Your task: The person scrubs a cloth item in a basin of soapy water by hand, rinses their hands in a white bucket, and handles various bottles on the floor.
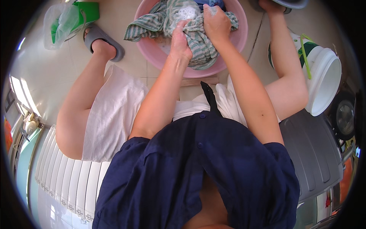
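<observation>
A pink plastic basin (238,48) stands on the floor between my feet. In it lies a wet green-and-white striped cloth (200,55), bunched up, with one end hanging over the basin's left rim. White suds (185,13) sit on the cloth near my hands. My left hand (180,40) grips the cloth from the left, thumb uppermost. On the right, my right hand (216,24) is closed around another part of it, foam on its knuckles. Dark blue fabric (213,3) shows behind, cut off by the top of the picture.
A green bucket (90,12) with a clear plastic bag (61,25) is at upper left. To the right a white bucket (326,83) with a green handle lies tipped beside my leg. Behind it are a dark grey plastic box (310,151) and a wheel (344,116). The floor is tiled (137,60).
</observation>
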Tool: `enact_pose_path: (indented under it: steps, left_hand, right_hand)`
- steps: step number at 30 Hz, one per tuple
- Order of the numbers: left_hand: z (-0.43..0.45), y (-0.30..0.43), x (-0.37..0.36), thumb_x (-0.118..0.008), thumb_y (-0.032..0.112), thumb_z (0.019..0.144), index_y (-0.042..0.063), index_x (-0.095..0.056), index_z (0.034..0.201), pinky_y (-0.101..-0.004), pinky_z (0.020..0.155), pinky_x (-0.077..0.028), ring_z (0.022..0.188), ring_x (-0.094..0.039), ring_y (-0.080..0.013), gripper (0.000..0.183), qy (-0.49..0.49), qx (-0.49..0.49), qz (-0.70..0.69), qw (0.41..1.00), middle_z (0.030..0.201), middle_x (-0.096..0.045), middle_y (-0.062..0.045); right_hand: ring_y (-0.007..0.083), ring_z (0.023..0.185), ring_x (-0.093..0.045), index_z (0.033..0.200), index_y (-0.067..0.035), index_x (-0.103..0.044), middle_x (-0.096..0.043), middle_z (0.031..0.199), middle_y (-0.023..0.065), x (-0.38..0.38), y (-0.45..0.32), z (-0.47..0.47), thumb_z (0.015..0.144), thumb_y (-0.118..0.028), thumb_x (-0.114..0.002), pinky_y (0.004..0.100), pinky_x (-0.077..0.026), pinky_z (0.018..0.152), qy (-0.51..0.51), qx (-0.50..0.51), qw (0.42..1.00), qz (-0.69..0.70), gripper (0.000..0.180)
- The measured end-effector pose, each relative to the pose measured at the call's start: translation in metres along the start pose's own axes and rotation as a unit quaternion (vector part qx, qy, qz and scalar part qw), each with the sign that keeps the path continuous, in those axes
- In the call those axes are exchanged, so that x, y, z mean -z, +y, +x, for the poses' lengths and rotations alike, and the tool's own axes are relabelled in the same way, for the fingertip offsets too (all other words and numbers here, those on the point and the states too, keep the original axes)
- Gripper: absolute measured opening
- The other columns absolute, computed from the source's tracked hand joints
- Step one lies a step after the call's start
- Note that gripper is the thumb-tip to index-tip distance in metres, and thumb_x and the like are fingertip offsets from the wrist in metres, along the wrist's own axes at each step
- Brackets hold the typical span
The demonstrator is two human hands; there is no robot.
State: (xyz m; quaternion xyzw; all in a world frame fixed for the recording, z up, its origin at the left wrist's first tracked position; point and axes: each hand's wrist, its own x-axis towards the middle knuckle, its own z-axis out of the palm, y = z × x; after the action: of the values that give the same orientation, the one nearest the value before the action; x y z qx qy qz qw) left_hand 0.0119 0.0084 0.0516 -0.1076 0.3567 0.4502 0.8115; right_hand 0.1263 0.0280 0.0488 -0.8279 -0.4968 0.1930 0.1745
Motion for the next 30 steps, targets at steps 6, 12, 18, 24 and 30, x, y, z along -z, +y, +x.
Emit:
enact_pose_path:
  steps: [6, 12, 18, 24, 30]
  left_hand:
    - [0.001, 0.015, 0.002, -0.052, 0.025, 0.091, 0.002, -0.062, 0.109, -0.0419, 0.087, -0.052, 0.096, -0.064, -0.0263, 0.031, -0.067, 0.035, -0.058, 0.995, 0.104, -0.067, -0.012]
    - [-0.014, 0.034, -0.003, -0.053, 0.030, 0.094, 0.001, -0.056, 0.120, -0.0478, 0.092, -0.050, 0.103, -0.062, -0.0327, 0.039, -0.153, 0.084, -0.086, 0.981, 0.115, -0.063, -0.017]
    - [-0.031, 0.053, -0.006, -0.050, 0.037, 0.095, 0.002, -0.049, 0.131, -0.0536, 0.102, -0.039, 0.117, -0.053, -0.0375, 0.050, -0.273, 0.050, -0.192, 0.941, 0.129, -0.055, -0.018]
    - [-0.022, 0.039, 0.038, -0.052, 0.042, 0.093, 0.005, -0.048, 0.133, -0.0530, 0.102, -0.039, 0.120, -0.050, -0.0361, 0.055, -0.267, 0.031, -0.206, 0.941, 0.132, -0.053, -0.015]
    - [-0.031, 0.025, 0.058, -0.053, 0.042, 0.092, 0.005, -0.047, 0.133, -0.0534, 0.104, -0.037, 0.121, -0.049, -0.0369, 0.056, -0.096, 0.064, -0.119, 0.986, 0.132, -0.052, -0.017]
  right_hand:
    - [0.0234, 0.090, -0.064, 0.099, 0.001, -0.061, -0.066, 0.093, 0.0141, 0.055, 0.026, -0.040, 0.096, -0.038, -0.048, 0.0385, -0.050, 0.081, -0.002, -0.162, 0.934, 0.318, 0.041]
    - [0.0148, 0.089, -0.061, 0.110, 0.001, -0.057, -0.064, 0.099, 0.0087, 0.119, -0.002, -0.053, 0.101, -0.033, -0.044, 0.0287, -0.049, 0.079, -0.035, -0.154, 0.795, 0.586, 0.037]
    - [0.0122, 0.085, -0.059, 0.100, 0.001, -0.061, -0.063, 0.093, 0.0055, 0.142, -0.022, -0.059, 0.100, -0.032, -0.046, 0.0275, -0.047, 0.080, -0.029, -0.003, 0.840, 0.541, 0.036]
    - [0.0200, 0.097, -0.062, 0.103, -0.001, -0.065, -0.066, 0.101, 0.0103, 0.083, 0.022, -0.094, 0.095, -0.039, -0.053, 0.0348, -0.049, 0.086, -0.184, -0.346, 0.666, 0.634, 0.041]
    - [0.0216, 0.098, -0.062, 0.107, -0.003, -0.066, -0.067, 0.103, 0.0098, 0.027, 0.016, -0.084, 0.088, -0.036, -0.064, 0.0323, -0.048, 0.087, -0.288, -0.407, 0.529, 0.687, 0.039]
